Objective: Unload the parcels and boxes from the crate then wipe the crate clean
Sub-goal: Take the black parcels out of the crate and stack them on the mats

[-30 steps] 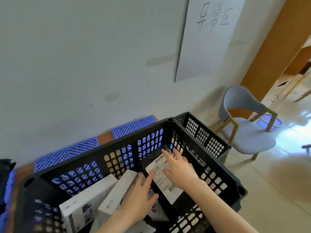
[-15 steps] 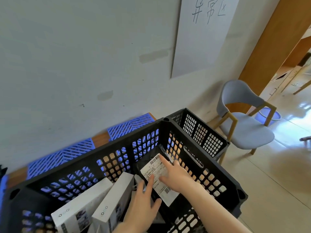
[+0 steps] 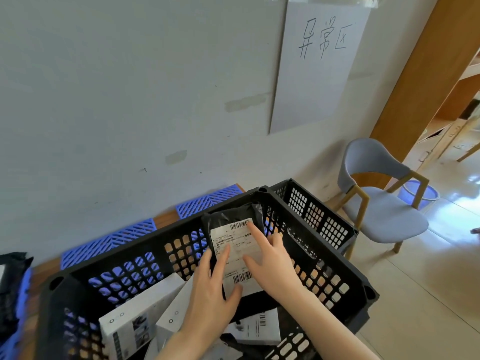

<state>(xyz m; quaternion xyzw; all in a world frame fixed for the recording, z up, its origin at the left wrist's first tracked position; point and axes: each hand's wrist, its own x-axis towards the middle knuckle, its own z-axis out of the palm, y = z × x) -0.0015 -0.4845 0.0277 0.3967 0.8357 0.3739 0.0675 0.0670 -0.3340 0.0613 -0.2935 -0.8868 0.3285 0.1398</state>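
A black perforated crate (image 3: 337, 261) fills the lower middle of the head view. Both hands hold a black plastic parcel (image 3: 233, 214) with a white shipping label, raised near the crate's far rim. My left hand (image 3: 210, 294) grips its lower left edge, thumb on the label. My right hand (image 3: 270, 258) holds its right side, index finger lying across the label. White boxes (image 3: 135, 315) lean inside the crate at the left, and another white box (image 3: 257, 331) lies flat below my hands.
A second black crate (image 3: 317, 211) stands behind the first. Blue plastic floor grids (image 3: 117, 237) lie along the wall. A grey chair (image 3: 381, 203) is at the right with a blue basin (image 3: 420, 196) behind it. Black parcels (image 3: 10, 281) lie at the far left.
The black parcel has come up from the crate's floor to rim height, held in both hands. My left hand has moved up onto its lower edge.
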